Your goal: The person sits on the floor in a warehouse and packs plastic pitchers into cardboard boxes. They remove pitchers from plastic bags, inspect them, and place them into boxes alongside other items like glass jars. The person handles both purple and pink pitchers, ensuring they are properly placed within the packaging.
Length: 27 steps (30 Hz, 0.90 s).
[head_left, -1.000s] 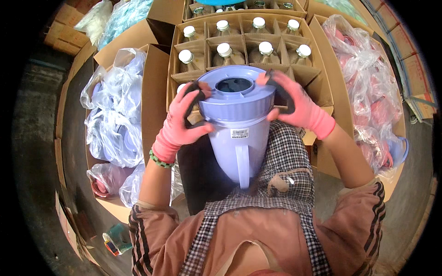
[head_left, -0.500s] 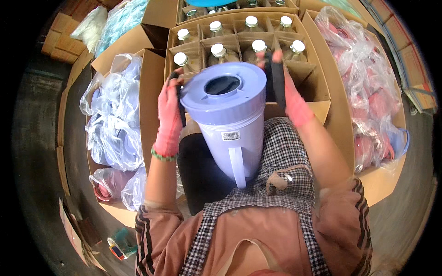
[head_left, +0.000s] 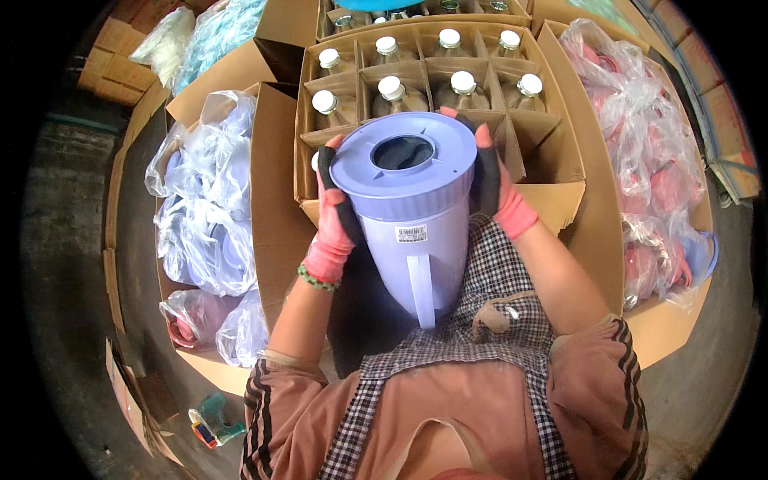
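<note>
A lavender plastic jug (head_left: pixel 384 248) stands upright on my lap with its handle (head_left: pixel 422 290) toward me. A round lid (head_left: pixel 358 166) of the same colour, with a dark recess in the middle, covers its top. My left hand (head_left: pixel 336 216), in a pink and black glove, presses round the lid's left side. On the opposite side my right hand (head_left: pixel 504 188), gloved likewise, has its palm and fingers curved about the rim. Both hands hold the jug between them. A small white label (head_left: pixel 411 233) shows below the lid; the jug's far side is hidden.
Just beyond the jug, a divided carton (head_left: pixel 560 164) holds several glass bottles with white caps (head_left: pixel 462 82). Cartons of bagged lavender pieces (head_left: pixel 204 232) and bagged pink pieces (head_left: pixel 652 160) flank me. A green and orange tape dispenser (head_left: pixel 212 420) lies on the floor at lower left.
My hands, looser at the lid's sides before, now close in around its rim. The left hand sits lower against the jug. The whole view has shifted slightly.
</note>
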Tool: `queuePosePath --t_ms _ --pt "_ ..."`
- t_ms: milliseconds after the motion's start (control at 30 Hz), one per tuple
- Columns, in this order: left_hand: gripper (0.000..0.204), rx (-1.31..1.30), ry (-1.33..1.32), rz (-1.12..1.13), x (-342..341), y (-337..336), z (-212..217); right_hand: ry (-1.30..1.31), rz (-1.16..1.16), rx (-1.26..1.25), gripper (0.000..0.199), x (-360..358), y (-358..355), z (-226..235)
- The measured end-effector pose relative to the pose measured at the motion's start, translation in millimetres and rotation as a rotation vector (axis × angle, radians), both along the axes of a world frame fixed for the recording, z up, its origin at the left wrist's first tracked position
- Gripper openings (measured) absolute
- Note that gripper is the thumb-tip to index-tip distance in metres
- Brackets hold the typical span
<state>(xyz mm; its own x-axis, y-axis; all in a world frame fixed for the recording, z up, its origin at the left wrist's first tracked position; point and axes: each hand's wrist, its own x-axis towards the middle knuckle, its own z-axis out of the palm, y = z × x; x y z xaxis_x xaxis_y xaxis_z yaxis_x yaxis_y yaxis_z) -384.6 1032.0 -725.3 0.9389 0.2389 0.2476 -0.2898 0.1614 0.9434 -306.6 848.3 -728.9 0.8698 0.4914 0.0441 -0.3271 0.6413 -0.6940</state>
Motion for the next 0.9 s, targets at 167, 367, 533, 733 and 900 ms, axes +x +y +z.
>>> queuePosePath --t_ms 167,367,533,733,900 --pt "0.075 -0.15 0.003 0.099 5.3 -7.0 28.6 -0.109 -0.101 -0.034 0.047 0.8 6.1 19.9" --pt "0.077 0.01 -0.024 0.142 17.0 0.0 47.5 -0.019 -0.07 -0.038 0.051 8.5 7.9 49.7" --pt "0.071 -0.253 0.073 0.0 44.5 11.8 46.5 -0.098 -0.038 -0.199 0.064 33.1 3.9 43.9" --pt "0.063 0.018 0.162 0.202 47.5 6.6 40.3 -0.009 0.023 -0.156 0.056 58.4 9.3 13.7" --pt "0.058 -0.249 0.328 0.09 56.9 16.9 46.5 0.189 0.181 -0.029 0.045 76.8 11.7 6.2"
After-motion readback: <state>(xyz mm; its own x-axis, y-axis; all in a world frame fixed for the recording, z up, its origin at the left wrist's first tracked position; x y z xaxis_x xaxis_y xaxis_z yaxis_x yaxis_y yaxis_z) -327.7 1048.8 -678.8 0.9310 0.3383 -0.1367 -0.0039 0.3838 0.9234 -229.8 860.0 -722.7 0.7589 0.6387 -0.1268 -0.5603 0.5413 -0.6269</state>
